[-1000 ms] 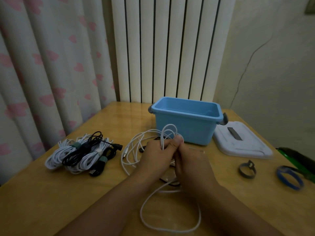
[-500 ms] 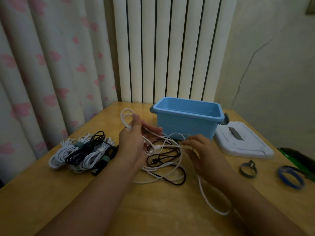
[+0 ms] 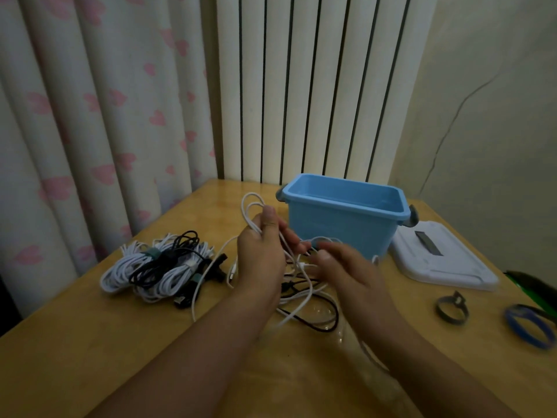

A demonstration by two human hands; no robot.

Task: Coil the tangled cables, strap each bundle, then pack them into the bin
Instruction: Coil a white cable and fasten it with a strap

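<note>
Head cam: left hand [image 3: 259, 251] grips white cable [image 3: 251, 206] loops at table [image 3: 90, 357] centre; right hand [image 3: 340, 267] blurred, grip can't tell. Blue bin [image 3: 343, 224] at 1 o'clock, strapped bundles [image 3: 159, 267] at 9.

A wooden table [image 3: 90, 351] carries everything. At its left lie strapped cable bundles [image 3: 156, 267], white and black. In the middle sprawls a loose tangle of cables [image 3: 307, 300]. Behind that stands an open blue bin [image 3: 340, 224], its white lid [image 3: 443, 260] flat beside it at the right. Nearer the right edge lie a dark strap [image 3: 452, 309] and a blue strap [image 3: 530, 330].
</note>
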